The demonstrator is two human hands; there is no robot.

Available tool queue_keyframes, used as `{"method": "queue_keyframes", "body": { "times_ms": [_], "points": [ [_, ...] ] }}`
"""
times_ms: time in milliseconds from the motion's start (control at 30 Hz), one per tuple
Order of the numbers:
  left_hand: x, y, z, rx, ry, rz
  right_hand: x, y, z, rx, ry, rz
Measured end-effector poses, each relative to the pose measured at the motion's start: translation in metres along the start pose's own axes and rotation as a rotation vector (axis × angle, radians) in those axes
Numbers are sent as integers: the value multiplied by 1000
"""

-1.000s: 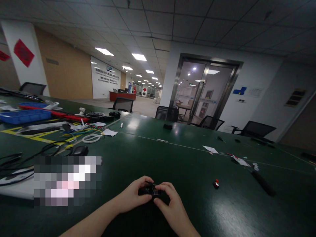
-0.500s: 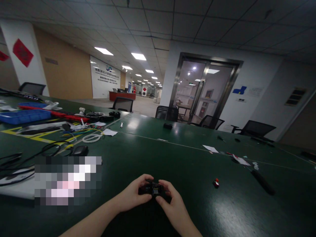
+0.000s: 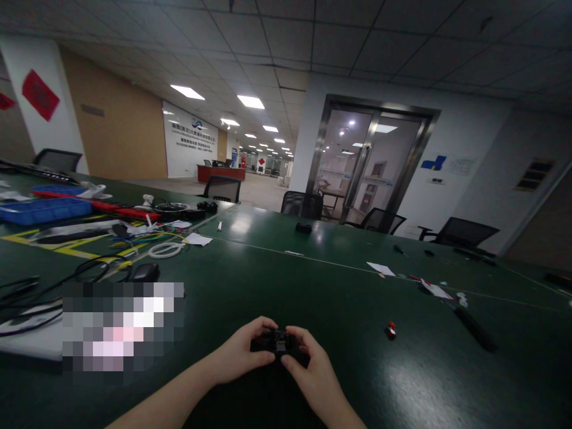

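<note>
Between my two hands, low in the middle of the head view, is a small black device with a lighter patch on its upper side. Its exact kind is too small and dark to tell. My left hand grips its left end between thumb and fingers. At the right end, the fingers and thumb of my right hand close around it. Part of the device is hidden behind my fingers. Below it lies the dark green tabletop.
To the right are a small red and white item and a dark-handled tool. A computer mouse, a white coiled cable and a blue tray lie on the left. A black block sits farther back.
My right fingers have shifted slightly on the device, so more of its lighter patch shows. My left hand has barely moved.
</note>
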State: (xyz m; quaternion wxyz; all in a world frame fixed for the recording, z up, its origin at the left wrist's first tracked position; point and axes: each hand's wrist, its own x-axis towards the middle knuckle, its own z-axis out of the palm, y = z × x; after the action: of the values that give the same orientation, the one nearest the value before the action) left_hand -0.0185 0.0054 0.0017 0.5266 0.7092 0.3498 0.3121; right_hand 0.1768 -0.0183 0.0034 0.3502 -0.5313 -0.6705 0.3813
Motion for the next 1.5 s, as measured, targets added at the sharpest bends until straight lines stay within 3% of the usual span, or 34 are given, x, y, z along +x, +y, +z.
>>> {"method": "queue_keyframes", "body": {
  "times_ms": [567,833,1500],
  "points": [
    [0,-3,1,-20,2,30,-2,-6,-3,-37,-17,1],
    [0,1,2,-4,4,34,-3,-7,-3,-12,-8,-75],
    [0,2,1,-22,-7,38,-5,-10,-2,9,-26,-38]
  ]
}}
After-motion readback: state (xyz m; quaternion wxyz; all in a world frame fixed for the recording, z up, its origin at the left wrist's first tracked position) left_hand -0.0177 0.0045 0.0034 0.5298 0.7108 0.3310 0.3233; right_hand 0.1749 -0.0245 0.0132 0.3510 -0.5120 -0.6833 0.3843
